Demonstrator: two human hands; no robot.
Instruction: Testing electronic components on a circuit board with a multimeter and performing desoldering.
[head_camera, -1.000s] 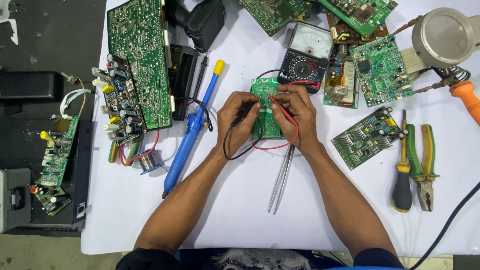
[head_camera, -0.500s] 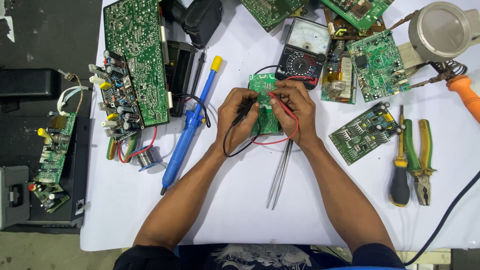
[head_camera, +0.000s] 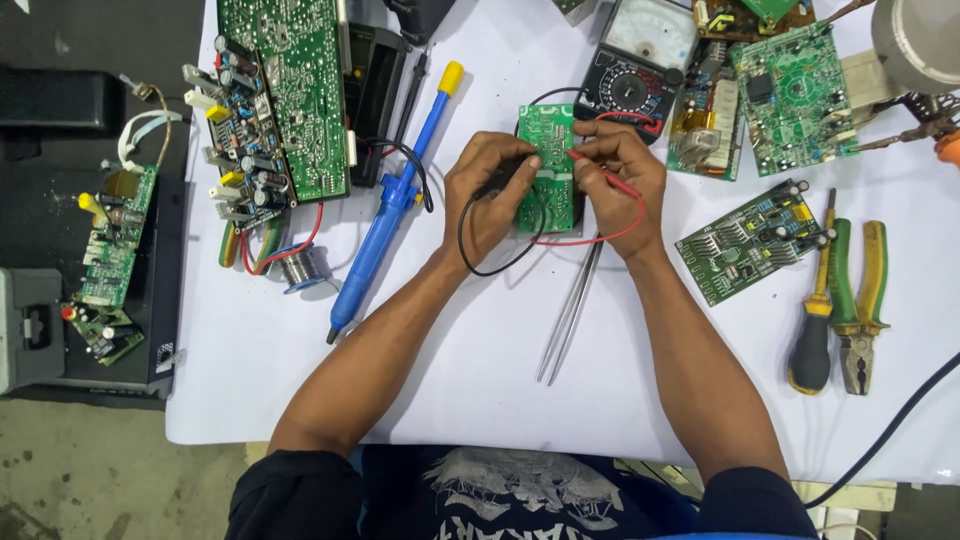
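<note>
A small green circuit board (head_camera: 548, 150) lies on the white table between my hands. My left hand (head_camera: 488, 190) grips a black test probe, its tip touching the board's left side, black lead looping below. My right hand (head_camera: 622, 180) pinches a red test probe whose tip presses on the board's upper right; the red lead curls under my wrist. Both leads run up to an analog multimeter (head_camera: 635, 65) just behind the board.
Metal tweezers (head_camera: 570, 310) lie below my right wrist. A blue desoldering pump (head_camera: 392, 205) and solder spool (head_camera: 302, 268) sit left. More circuit boards (head_camera: 285, 95), (head_camera: 755, 240), (head_camera: 795, 95) surround. A screwdriver (head_camera: 815, 310) and pliers (head_camera: 858, 300) lie right.
The view has shifted down and slightly right. My hands stay on the board with both probes, the red probe tip only slightly adjusted.
</note>
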